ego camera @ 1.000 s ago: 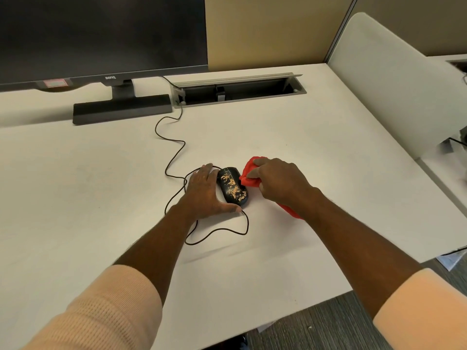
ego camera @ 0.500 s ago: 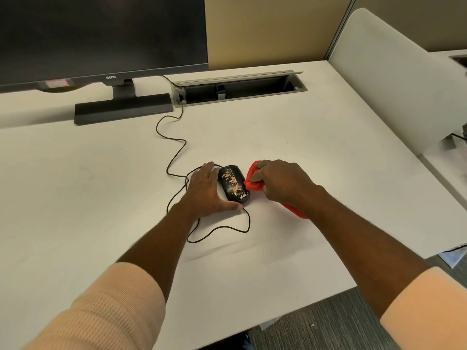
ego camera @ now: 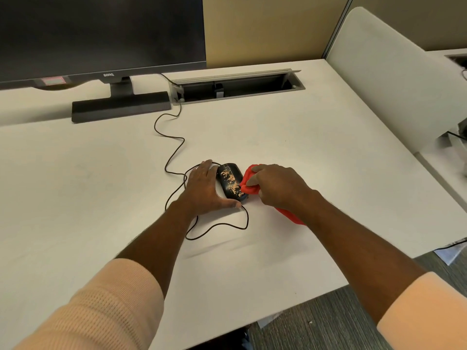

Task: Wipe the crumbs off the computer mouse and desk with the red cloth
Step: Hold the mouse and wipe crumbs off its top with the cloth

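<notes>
A black wired computer mouse (ego camera: 228, 173) lies near the middle of the white desk (ego camera: 290, 152), its top strewn with tan crumbs (ego camera: 232, 182). My left hand (ego camera: 204, 189) cups the mouse's left side, thumb curled around its near end. My right hand (ego camera: 274, 184) is bunched around the red cloth (ego camera: 249, 181), pressing it against the mouse's right side. The rest of the cloth trails out under my right wrist. Part of the cloth is hidden by my fingers.
The mouse cable (ego camera: 174, 152) loops around my left wrist and runs back to an open cable tray (ego camera: 237, 84). A black monitor (ego camera: 101, 34) on its stand (ego camera: 121, 106) sits at the back left. A white divider panel (ego camera: 394, 79) borders the right side; the desk's front edge lies near my elbows.
The red cloth in my right hand has closed in from beside the mouse to touch its right side. My left hand has stayed on the mouse.
</notes>
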